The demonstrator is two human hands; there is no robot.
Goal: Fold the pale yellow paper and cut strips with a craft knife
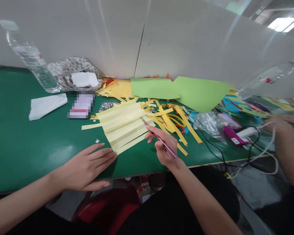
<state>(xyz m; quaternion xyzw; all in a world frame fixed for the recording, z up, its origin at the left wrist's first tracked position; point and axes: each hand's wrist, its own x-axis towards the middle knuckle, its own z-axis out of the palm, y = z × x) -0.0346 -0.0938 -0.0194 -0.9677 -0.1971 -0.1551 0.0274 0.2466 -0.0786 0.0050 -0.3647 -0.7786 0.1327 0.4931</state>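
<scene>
A pale yellow sheet point(123, 122) with several folds lies on the green table point(51, 140); its lower part is slit into strips. My left hand point(88, 166) rests at the sheet's lower left corner, fingers stretched out, fingertips on its edge. A slim pink pen-like tool point(165, 145) is held in my right hand point(165, 147), its dark tip pointing at the sheet's right side. Yellow paper strips point(170, 122) lie in a loose pile right of the sheet, over yellow-handled scissors point(176, 120).
Behind are green paper point(201, 93), a patterned cloth bag point(75, 70) and a bottle point(36, 62). A phone point(82, 106) lies left. Rightward are clear plastic point(210, 125), a magenta power bank point(235, 135), cables and another person's arm point(286, 147).
</scene>
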